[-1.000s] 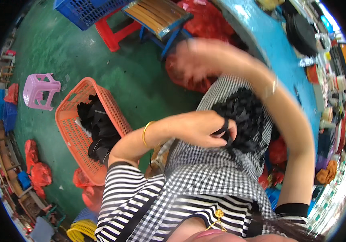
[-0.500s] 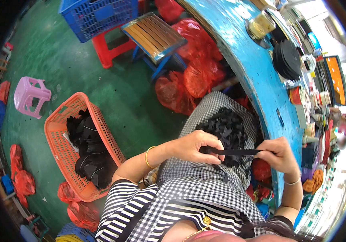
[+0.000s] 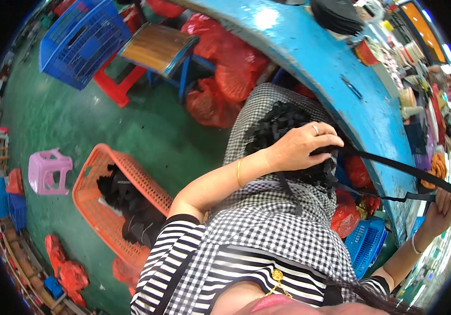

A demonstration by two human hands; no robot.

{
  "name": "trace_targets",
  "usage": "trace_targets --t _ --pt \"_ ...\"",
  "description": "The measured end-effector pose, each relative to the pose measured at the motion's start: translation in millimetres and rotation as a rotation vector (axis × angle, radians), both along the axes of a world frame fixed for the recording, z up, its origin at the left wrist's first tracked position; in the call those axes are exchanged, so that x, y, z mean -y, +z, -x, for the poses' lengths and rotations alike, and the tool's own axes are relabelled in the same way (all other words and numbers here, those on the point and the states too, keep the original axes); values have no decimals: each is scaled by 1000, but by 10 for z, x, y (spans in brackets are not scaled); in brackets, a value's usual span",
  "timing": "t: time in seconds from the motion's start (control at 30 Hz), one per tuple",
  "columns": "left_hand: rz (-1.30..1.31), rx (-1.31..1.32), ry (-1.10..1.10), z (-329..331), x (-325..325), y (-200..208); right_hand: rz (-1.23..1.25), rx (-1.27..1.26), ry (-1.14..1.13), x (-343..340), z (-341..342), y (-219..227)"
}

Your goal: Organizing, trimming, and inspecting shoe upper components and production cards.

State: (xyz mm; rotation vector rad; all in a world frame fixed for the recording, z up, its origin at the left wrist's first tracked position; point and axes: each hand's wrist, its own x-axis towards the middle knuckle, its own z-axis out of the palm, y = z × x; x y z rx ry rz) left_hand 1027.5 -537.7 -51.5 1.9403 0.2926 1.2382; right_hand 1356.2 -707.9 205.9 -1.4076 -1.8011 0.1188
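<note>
Count: two hands, one long, flat black fabric strip, one heap of small, ragged black fabric pieces, one orange perforated plastic basket, one lilac plastic stool.

Left hand: back uppermost, reaching across the lap at the heap, fingers curled closed around the strip's near end; one ring on a finger, one gold bangle on the wrist. Right hand: extended far out to the right, fingers bent and closed on the strip's far end, a thin bangle at the wrist.

Strip: between the hands, crossing in front of the edge of the blue-painted surface; matte, narrow, nearly straight, sloping down toward the right hand. A second, slack dark strand runs beneath it (cannot tell whether it is the same piece). Heap: lies on the black-and-white checked apron, loose and tangled.
</note>
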Motion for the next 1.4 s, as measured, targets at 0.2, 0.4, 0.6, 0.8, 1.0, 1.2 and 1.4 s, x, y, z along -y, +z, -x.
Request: trace_targets --t 0.2,0.4,0.6,0.8,1.0,1.2,1.4 --pt "-113 78 -52 -105 133 442 24 -571 142 944 -658 456" --pt "-67 -25 -229 58 265 730 500 324 -355 550 211 -291" --pt "-148 -270 -550 114 584 529 741 -53 180 -669 1754 -888" --pt "146 -259 -530 213 534 133 1122 125 540 -2211 2744 -2071" --pt "336 -54 -575 699 353 -216 1051 156 334 -3402 3720 -2436" --pt "473 -154 -594 995 136 -295 608 775 943 -4352 4041 -3045" --pt "445 -18 -172 1024 107 -436 1234 126 794 -3206 3858 -2256"
